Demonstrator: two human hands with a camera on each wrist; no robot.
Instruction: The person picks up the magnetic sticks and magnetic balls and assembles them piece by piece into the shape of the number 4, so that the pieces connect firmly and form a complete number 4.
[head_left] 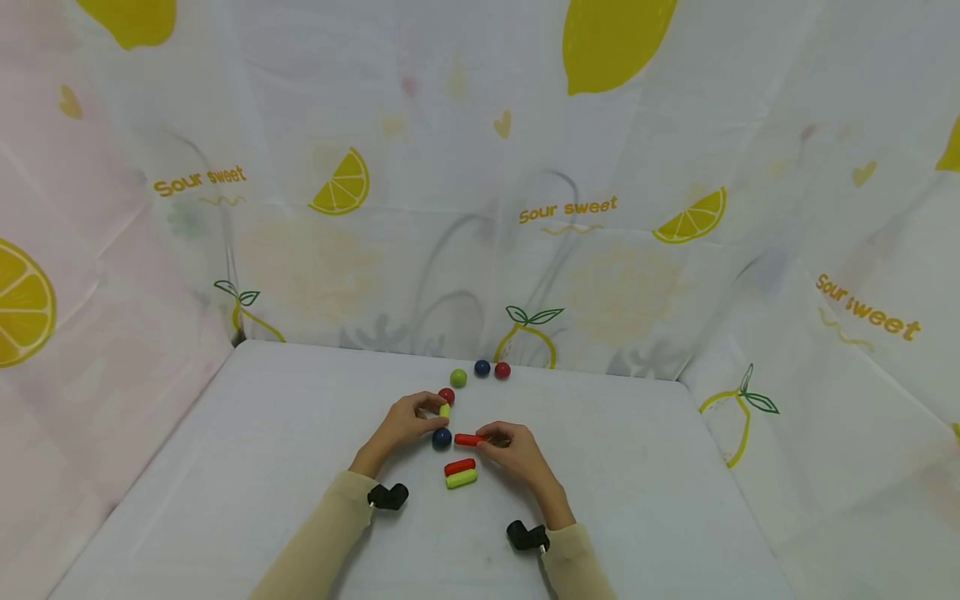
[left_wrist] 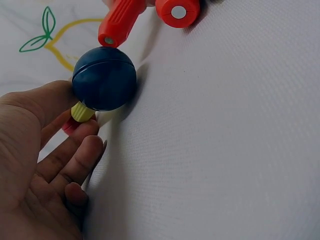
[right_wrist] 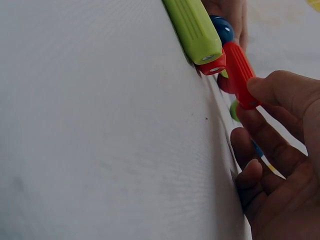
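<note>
My left hand (head_left: 407, 419) pinches a short yellow-green magnetic rod (head_left: 445, 411) between thumb and fingers. A red ball (head_left: 447, 396) is at the rod's far end and a dark blue ball (head_left: 442, 438) at its near end. My right hand (head_left: 519, 454) holds a red magnetic rod (right_wrist: 240, 75) by one end, between thumb and fingertips. Its other end points at the blue ball; in the left wrist view the red rod (left_wrist: 120, 22) appears to meet the ball's surface. The left hand's fingers partly hide the yellow-green rod.
Nearer the front, a red rod (head_left: 460, 467) and a yellow-green rod (head_left: 461, 479) lie side by side on the white table (head_left: 637, 500). Farther back sit a green ball (head_left: 458, 377), a blue ball (head_left: 482, 367) and a red ball (head_left: 502, 370), before a lemon-print cloth (head_left: 450, 275).
</note>
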